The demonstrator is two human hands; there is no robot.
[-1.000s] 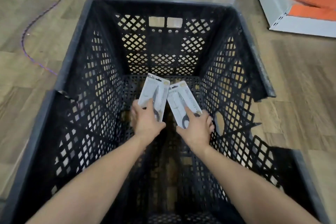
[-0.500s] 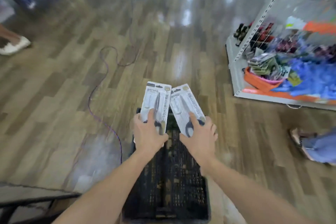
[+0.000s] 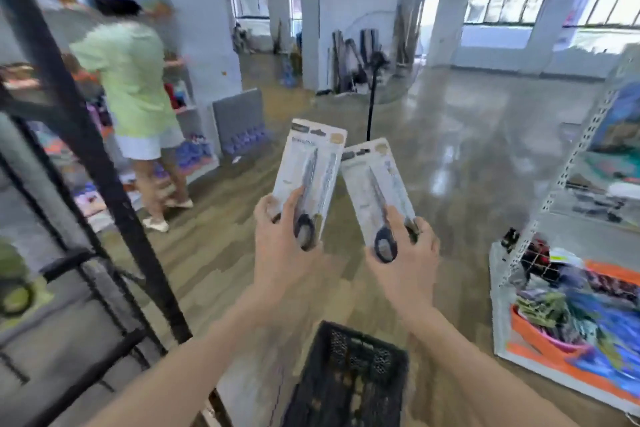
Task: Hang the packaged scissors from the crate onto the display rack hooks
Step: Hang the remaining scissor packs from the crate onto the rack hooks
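Observation:
My left hand (image 3: pixel 282 255) grips the lower end of one packaged pair of scissors (image 3: pixel 310 166), held upright at chest height. My right hand (image 3: pixel 407 262) grips a second scissors pack (image 3: pixel 375 184), tilted a little left, its top corner touching the first pack. Both packs are white cards with dark-handled scissors and a hang slot at the top. The black lattice crate (image 3: pixel 349 374) stands on the floor below my forearms. A black rack frame (image 3: pixel 86 163) rises at the left; its hooks are not visible.
A person in a pale green shirt (image 3: pixel 133 87) stands at a shelf on the left. A white shelving unit (image 3: pixel 568 253) with mixed goods stands at the right. A black pole stand (image 3: pixel 372 104) rises ahead on the glossy floor.
Both hands have lifted the two packs out of the crate and up to chest height. The view has swung up from the crate's inside to the room ahead.

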